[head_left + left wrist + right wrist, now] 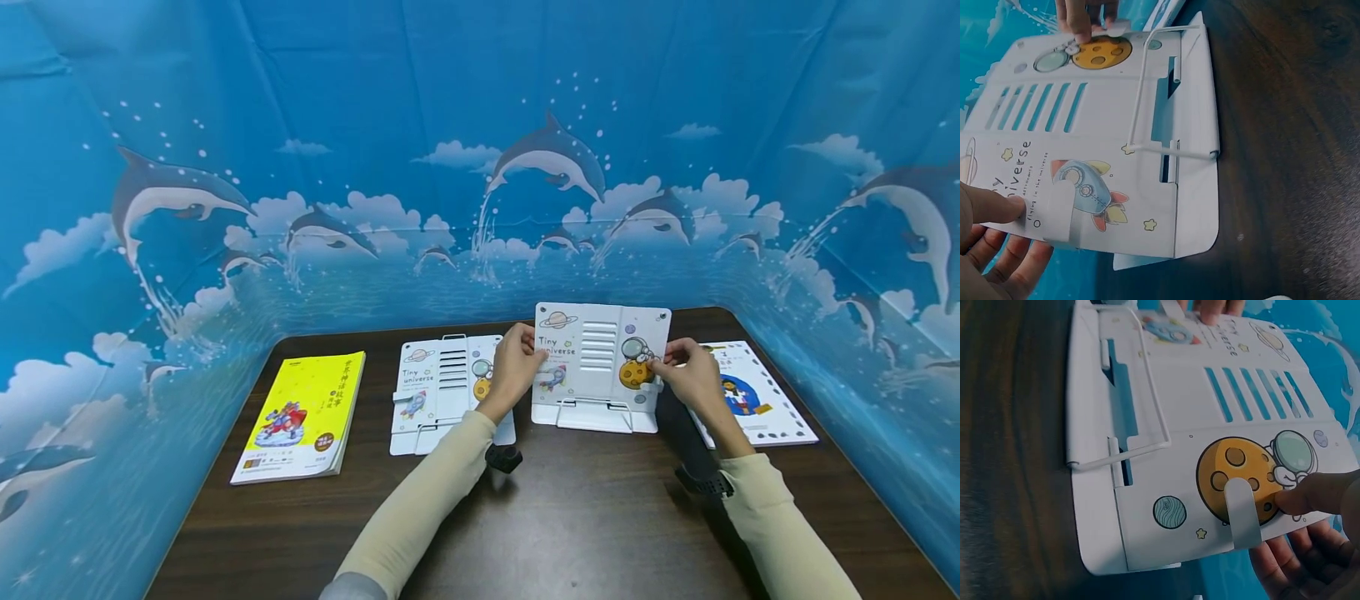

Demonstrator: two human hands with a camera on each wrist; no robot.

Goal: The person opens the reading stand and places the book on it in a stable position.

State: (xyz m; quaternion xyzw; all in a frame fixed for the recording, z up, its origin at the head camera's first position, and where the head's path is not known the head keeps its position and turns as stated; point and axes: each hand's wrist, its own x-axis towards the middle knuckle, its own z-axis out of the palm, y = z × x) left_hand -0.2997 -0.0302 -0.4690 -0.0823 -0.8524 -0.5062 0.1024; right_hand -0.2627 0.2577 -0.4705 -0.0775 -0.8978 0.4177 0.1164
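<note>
A white book stand [599, 367] printed "Tiny universe" stands tilted up on the table. My left hand [517, 363] pinches its left edge, thumb on the front below the lettering and fingers behind, as the left wrist view shows. At the opposite edge my right hand [690, 377] pinches it, the thumb on the orange moon picture [1235, 478], next to a white page clip [1243, 512]. A wire support [1141, 94] sticks out at the stand's lower front. Left of it lies a second matching book stand [435, 392], partly hidden by my left forearm.
A yellow book [307, 408] lies on the left of the dark wooden table [570, 508]. Behind my right hand is a white book [776, 408] with a blue round picture. A blue dolphin-print curtain [420, 108] hangs around the table's back and sides.
</note>
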